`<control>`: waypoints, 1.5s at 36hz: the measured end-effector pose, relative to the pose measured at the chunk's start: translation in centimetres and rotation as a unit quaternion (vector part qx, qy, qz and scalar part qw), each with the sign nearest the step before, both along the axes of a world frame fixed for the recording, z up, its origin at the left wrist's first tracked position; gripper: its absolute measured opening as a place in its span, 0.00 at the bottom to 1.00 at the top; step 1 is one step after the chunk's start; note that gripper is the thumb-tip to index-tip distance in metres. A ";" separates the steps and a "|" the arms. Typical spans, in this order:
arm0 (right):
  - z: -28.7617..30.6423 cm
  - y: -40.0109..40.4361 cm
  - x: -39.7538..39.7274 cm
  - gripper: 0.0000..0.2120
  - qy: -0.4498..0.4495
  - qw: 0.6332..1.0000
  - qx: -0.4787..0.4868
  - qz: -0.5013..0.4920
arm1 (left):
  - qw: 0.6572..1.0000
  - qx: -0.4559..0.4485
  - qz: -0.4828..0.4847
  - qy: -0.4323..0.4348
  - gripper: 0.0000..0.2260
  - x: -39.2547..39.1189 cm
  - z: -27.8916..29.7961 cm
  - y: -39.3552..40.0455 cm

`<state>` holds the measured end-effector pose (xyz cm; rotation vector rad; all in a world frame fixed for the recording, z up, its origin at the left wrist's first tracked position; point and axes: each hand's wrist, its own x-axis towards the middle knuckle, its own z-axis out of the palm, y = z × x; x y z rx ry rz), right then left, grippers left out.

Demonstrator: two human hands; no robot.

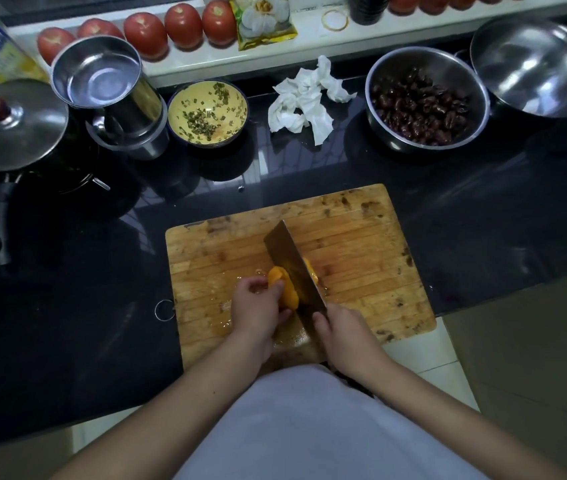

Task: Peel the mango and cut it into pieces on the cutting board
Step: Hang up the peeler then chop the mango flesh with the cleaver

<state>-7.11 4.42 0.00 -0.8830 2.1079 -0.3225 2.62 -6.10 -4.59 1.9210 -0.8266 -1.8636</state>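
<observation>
Dark table (pixel 67 323) carried the cutting board (pixel 361 244). On it the left hand (pixel 258 311) pinched the peeled mango (pixel 284 287); at its 3 o'clock the right hand (pixel 342 329) gripped the cleaver (pixel 292 265). Wet flesh might slip, bringing the blade onto the fingertips.

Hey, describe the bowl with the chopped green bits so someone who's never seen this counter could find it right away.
Start at the cutting board and look to the far-left side of the black counter. The bowl sits between a tilted steel jar and a crumpled tissue. It alone is pale yellow inside, flecked with green bits; the other bowls are steel.
</observation>
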 end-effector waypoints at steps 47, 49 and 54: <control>0.9 1.9 0.7 0.11 0.034 0.997 -0.004 0.064 | 0.972 0.023 -0.213 -0.094 0.11 1.3 0.9 0.0; 0.7 1.8 0.8 0.11 0.042 0.996 -0.010 0.078 | 0.974 0.030 -0.211 -0.079 0.12 1.7 0.9 -0.1; 0.8 2.3 0.4 0.10 0.064 0.994 -0.020 0.080 | 0.973 0.037 -0.218 -0.070 0.17 2.8 0.5 -0.1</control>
